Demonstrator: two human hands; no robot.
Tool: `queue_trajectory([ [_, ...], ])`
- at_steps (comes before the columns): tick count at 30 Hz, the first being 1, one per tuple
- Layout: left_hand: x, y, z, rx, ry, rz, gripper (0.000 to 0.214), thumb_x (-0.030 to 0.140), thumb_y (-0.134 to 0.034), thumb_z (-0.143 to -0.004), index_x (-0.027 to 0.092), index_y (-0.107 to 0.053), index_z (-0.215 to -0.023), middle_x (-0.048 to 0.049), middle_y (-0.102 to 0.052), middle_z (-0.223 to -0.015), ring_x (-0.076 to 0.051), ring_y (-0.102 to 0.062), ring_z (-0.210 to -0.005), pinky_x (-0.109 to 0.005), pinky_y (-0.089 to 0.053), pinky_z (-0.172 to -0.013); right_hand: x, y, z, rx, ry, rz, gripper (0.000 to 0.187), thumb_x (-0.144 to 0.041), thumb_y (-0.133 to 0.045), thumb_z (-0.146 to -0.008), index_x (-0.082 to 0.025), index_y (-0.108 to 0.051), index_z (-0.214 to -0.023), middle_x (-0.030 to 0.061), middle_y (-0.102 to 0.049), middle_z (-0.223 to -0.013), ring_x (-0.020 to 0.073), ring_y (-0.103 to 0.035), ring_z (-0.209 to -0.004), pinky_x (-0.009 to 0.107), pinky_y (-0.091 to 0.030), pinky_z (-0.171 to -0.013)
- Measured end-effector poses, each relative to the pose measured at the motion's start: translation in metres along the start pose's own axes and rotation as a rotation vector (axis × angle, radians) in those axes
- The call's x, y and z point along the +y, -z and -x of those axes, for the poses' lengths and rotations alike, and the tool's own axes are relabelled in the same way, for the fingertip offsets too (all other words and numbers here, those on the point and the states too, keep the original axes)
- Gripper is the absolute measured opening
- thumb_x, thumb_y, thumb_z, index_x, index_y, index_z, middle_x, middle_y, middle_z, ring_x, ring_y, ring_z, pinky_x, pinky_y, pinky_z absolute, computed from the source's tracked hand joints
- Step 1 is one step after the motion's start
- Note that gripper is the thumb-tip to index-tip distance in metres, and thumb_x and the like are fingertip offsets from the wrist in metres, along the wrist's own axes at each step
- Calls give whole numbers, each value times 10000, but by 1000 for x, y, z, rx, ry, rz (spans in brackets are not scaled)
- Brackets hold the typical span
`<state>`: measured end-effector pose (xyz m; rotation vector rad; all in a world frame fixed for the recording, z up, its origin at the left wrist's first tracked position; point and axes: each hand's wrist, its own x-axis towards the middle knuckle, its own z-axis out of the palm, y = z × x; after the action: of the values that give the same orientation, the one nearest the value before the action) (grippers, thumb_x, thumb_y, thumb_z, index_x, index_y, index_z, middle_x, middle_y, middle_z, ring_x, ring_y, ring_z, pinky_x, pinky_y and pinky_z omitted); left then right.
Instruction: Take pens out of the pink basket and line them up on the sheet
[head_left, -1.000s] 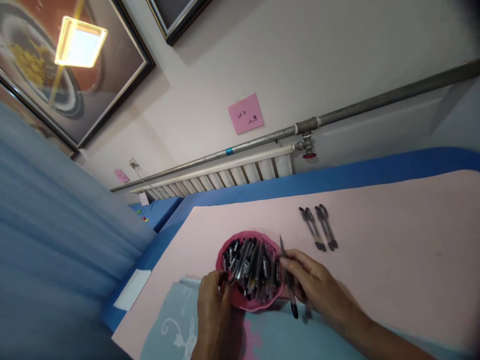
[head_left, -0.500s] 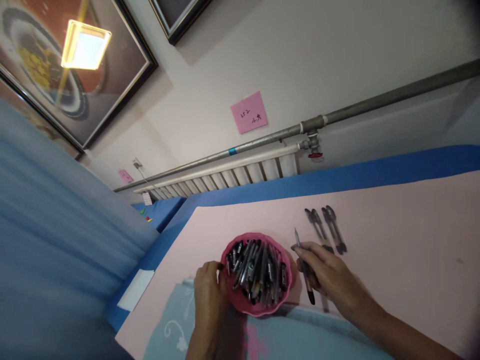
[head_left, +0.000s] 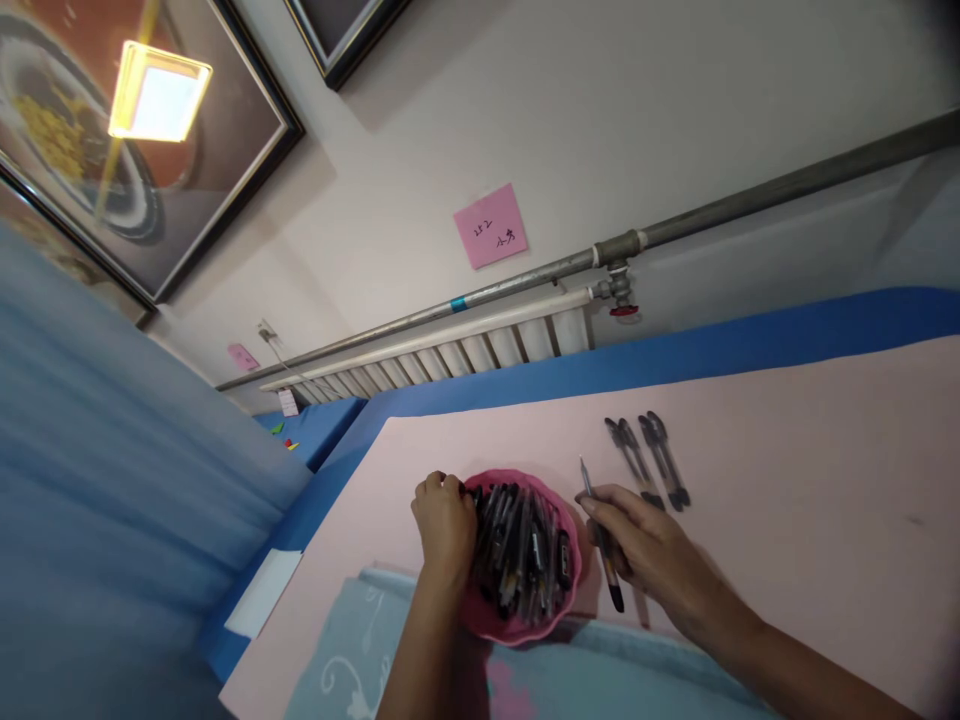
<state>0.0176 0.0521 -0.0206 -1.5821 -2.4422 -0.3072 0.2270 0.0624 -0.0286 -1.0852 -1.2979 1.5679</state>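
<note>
A pink scalloped bowl (head_left: 501, 632) holds a heap of black pens (head_left: 517, 545) and loose black caps. At its upper left rim is my left hand (head_left: 445, 520), fingers curled down among the caps; what they grip is hidden. My right hand (head_left: 652, 550) pinches an uncapped gel pen (head_left: 602, 545) just right of the bowl, its tip pointing up and its black end down. Beyond that hand lie several capped pens (head_left: 646, 460) side by side on the pink sheet (head_left: 810, 480), arranged in pairs.
Light blue cloth (head_left: 615, 680) with white and pink patterns lies at the near edge. A white paper (head_left: 264, 592) rests at the left on the blue surface (head_left: 750, 335). Behind run a radiator (head_left: 480, 350) and a pipe (head_left: 720, 215); a blue curtain (head_left: 112, 500) hangs left.
My left hand has moved up along the bowl's rim, from its left side to the upper left, over the caps. The right hand still holds the pen in nearly the same place.
</note>
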Motion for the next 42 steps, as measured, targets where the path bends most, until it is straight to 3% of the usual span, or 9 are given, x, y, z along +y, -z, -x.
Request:
queue_trajectory([
  [8, 15, -3, 1, 3, 18, -69, 233, 108, -442, -737, 105, -657, -826, -169, -596, -943, -296, -493, -933, -378, -326, -723, 0, -1, -1, -16, -5, -11, 234, -411, -475, -768, -191, -517, -698, -62, -439, -492, 77, -385, -406, 209, -270, -383],
  [15, 10, 1, 1, 65, 19, 12, 192, 162, -459, -761, 138, -649, -779, -139, -602, -949, -278, -509, -950, -383, -352, -769, 1, 0, -1, -13, 39, 28, 228, -399, -460, -786, -192, -529, -720, -52, -456, -525, 85, -394, -434, 208, -300, -406],
  [17, 7, 10, 3, 139, 48, 212, 180, 221, -463, -789, 157, -629, -821, -112, -605, -964, -250, -524, -942, -364, -373, -783, -2, -1, 2, -41, 67, 74, 225, -400, -460, -784, -195, -551, -768, -40, -490, -569, 95, -417, -465, 214, -321, -431],
  [19, 6, 20, 9, 146, 148, 662, 169, 300, -506, -786, 170, -606, -827, -72, -621, -871, -201, -561, -827, -325, -410, -730, -4, -5, 7, -124, 117, 128, 241, -407, -478, -778, -200, -580, -847, -23, -537, -635, 111, -461, -522, 226, -357, -482],
  [22, 11, 31, 21, -104, 373, 1459, 194, 343, -643, -690, 167, -576, -739, 0, -599, -675, -125, -557, -609, -255, -431, -584, -7, -12, 17, -324, 181, 215, 237, -389, -495, -786, -213, -610, -894, -10, -575, -679, 134, -505, -597, 244, -388, -561],
  [25, 19, 34, 32, -314, 555, 1889, 224, 214, -746, -586, 151, -586, -729, 9, -616, -649, -105, -584, -607, -216, -456, -570, -8, -18, 24, -437, 191, 286, 195, -348, -487, -805, -218, -631, -830, -15, -565, -631, 137, -503, -594, 246, -378, -564],
  [30, 27, 30, 45, -469, 657, 2044, 207, 170, -740, -618, 145, -620, -784, -29, -678, -744, -124, -626, -686, -215, -481, -594, -6, -20, 25, -341, 231, 285, 174, -317, -494, -796, -214, -632, -820, -7, -590, -645, 150, -528, -613, 253, -390, -574],
  [37, 31, 26, 54, -502, 608, 2076, 200, 162, -739, -617, 146, -614, -772, -29, -671, -771, -138, -621, -734, -246, -474, -672, -3, -20, 21, -348, 265, 318, 165, -286, -455, -814, -195, -591, -839, 7, -592, -696, 145, -527, -643, 254, -391, -600],
  [42, 38, 24, 60, -464, 560, 2083, 202, 137, -746, -596, 149, -597, -731, 4, -646, -686, -101, -597, -640, -218, -452, -628, 5, -22, 17, -297, 214, 279, 99, -275, -470, -782, -198, -513, -828, -25, -519, -625, 128, -480, -583, 239, -372, -551],
])
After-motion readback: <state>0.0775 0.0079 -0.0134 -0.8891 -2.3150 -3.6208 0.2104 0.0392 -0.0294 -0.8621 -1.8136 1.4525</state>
